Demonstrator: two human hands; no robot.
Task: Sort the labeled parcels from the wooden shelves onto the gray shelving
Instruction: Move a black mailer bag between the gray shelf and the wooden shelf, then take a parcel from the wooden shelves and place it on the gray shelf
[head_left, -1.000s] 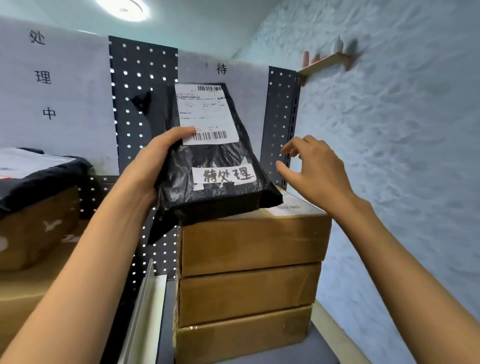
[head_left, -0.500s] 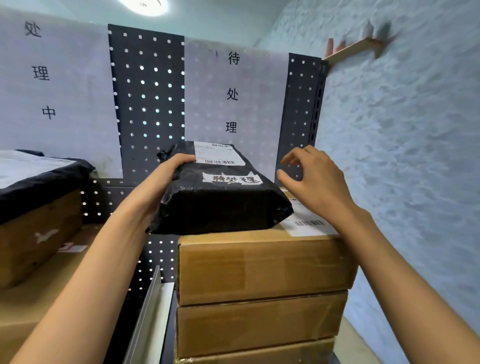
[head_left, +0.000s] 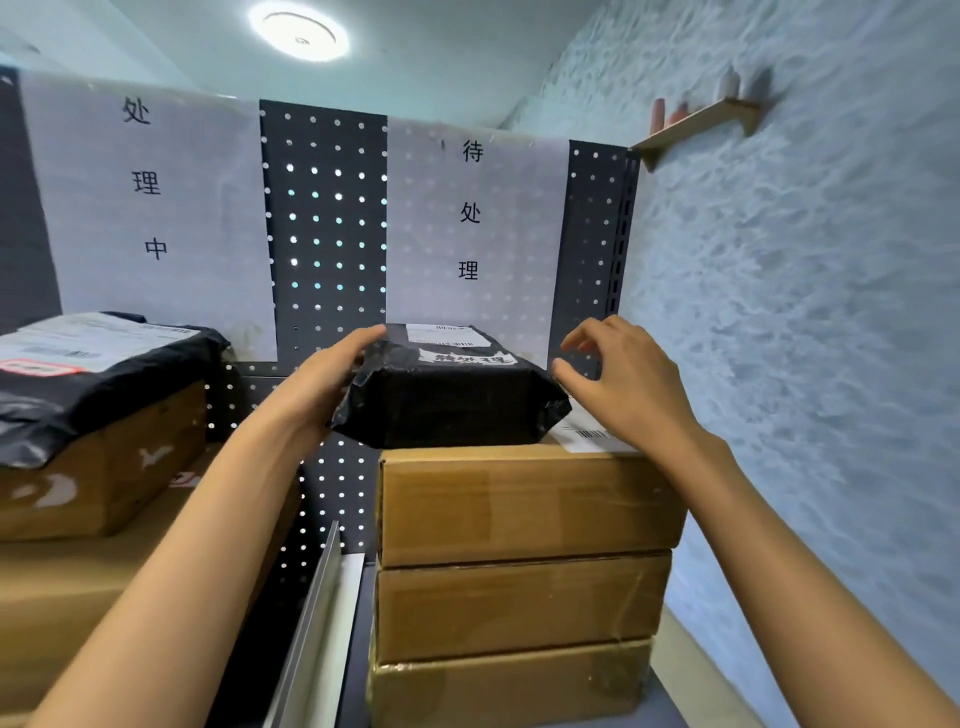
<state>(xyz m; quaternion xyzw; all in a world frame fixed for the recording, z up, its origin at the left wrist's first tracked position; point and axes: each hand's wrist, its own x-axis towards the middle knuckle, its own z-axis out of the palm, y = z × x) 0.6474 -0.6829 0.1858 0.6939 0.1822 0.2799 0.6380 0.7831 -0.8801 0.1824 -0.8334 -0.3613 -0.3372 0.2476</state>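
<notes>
A black plastic-wrapped parcel (head_left: 447, 402) with a white shipping label and a handwritten tag lies flat on top of a stack of three brown cardboard boxes (head_left: 524, 509). My left hand (head_left: 322, 384) holds the parcel's left end, thumb on top. My right hand (head_left: 623, 379) hovers just beside the parcel's right end, fingers loosely spread, holding nothing. The stack stands in the right bay of the gray shelving (head_left: 597, 244), under a paper sign (head_left: 470, 213) with three characters.
In the left bay another black parcel (head_left: 93, 364) lies on brown boxes (head_left: 104, 467) under a second paper sign (head_left: 145, 182). A metal divider (head_left: 311, 623) separates the bays. A textured blue wall (head_left: 805, 312) closes the right side, with a small wooden shelf (head_left: 696, 124) high up.
The black parcel went from tilted upright in my left hand to lying flat on the top box. My right hand stayed beside it.
</notes>
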